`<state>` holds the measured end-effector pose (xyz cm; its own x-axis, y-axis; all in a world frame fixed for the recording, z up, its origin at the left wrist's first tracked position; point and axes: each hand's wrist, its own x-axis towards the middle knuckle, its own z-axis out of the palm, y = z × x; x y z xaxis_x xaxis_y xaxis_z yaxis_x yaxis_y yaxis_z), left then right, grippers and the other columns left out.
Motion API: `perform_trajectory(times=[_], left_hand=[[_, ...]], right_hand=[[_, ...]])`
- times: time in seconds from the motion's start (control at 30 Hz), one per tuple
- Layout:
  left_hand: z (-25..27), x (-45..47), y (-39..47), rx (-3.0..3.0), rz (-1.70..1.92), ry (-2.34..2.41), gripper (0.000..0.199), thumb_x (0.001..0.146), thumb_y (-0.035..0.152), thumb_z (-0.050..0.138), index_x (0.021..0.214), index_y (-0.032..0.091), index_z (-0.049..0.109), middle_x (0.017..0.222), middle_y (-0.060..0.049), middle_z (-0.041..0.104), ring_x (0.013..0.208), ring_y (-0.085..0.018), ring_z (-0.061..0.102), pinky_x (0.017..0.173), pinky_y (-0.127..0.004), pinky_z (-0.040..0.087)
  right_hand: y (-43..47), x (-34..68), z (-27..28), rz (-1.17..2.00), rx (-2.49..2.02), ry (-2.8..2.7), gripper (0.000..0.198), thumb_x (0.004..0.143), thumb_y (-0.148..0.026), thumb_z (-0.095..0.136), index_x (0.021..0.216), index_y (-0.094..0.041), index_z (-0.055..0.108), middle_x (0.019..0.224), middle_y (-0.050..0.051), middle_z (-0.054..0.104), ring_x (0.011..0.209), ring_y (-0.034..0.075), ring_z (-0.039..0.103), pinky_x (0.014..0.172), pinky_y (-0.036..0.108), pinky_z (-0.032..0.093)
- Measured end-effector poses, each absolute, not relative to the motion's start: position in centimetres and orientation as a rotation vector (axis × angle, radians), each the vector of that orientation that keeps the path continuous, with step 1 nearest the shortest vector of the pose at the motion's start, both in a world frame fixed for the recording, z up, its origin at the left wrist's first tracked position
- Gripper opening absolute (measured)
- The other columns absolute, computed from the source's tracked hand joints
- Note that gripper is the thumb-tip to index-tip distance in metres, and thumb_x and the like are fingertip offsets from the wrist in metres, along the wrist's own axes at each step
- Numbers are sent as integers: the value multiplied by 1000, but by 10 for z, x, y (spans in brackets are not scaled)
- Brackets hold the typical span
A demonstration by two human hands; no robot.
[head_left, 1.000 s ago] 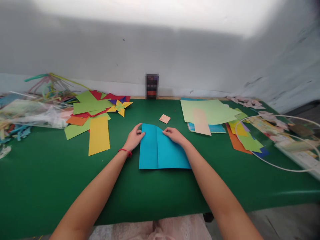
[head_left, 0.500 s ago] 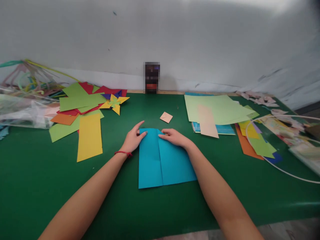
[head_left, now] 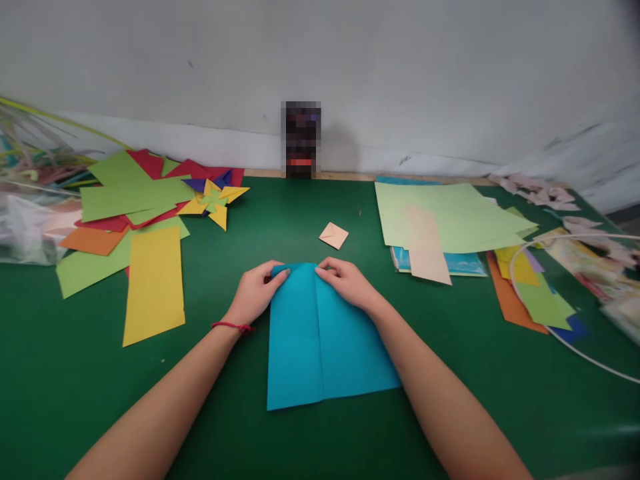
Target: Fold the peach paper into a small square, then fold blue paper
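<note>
A blue sheet of paper (head_left: 300,340) lies in front of me with a crease running down it, left of its middle. At its far left corner my left hand (head_left: 257,287) pinches the paper between thumb and fingers. My right hand (head_left: 345,280) grips the far edge beside the top of the crease, fingers curled and thumb pressed in. My right forearm covers part of the sheet's right side. Just beyond the sheet lies a small folded peach paper square (head_left: 334,235).
On the left are a yellow sheet (head_left: 154,287), green sheets (head_left: 140,197) and a yellow-and-purple folded star (head_left: 214,200). Pale green sheets (head_left: 450,213) and a peach strip (head_left: 427,247) lie at right, near a white loop (head_left: 520,293). A blurred dark object (head_left: 301,140) stands against the wall.
My left hand has closed its raised index finger onto the blue paper's corner. The far edge now looks slightly lifted or curled. The camera view has shifted a little closer.
</note>
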<state>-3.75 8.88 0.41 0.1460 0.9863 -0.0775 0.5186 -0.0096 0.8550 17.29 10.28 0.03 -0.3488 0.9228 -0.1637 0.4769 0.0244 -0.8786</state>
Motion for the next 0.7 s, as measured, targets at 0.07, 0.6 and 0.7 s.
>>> perform_trajectory(times=[0.07,0.6,0.7], left_hand=[[5,-38,89,1639,768,1480,25,81,38,47,88,22,64,82,-1,64,72,-17,56,61,-24,42],[6,-41,89,1687,732,1420,30,77,43,50,82,17,62,71,-2,59,64,-16,51,55,-25,38],[12,-43,89,1670,699,1393,31,77,44,49,82,17,62,71,-2,59,64,-16,51,56,-27,39]], right_hand=[[103,173,0,1288,-1442,-1838,28,82,-45,43,79,-21,56,54,-3,47,52,12,41,49,22,30],[92,167,-3,1437,-1389,-1577,25,81,-46,44,76,-21,46,57,-5,40,51,10,37,50,22,31],[88,169,0,1470,-1315,-1572,26,82,-45,44,77,-20,47,57,-5,36,51,9,34,49,21,29]])
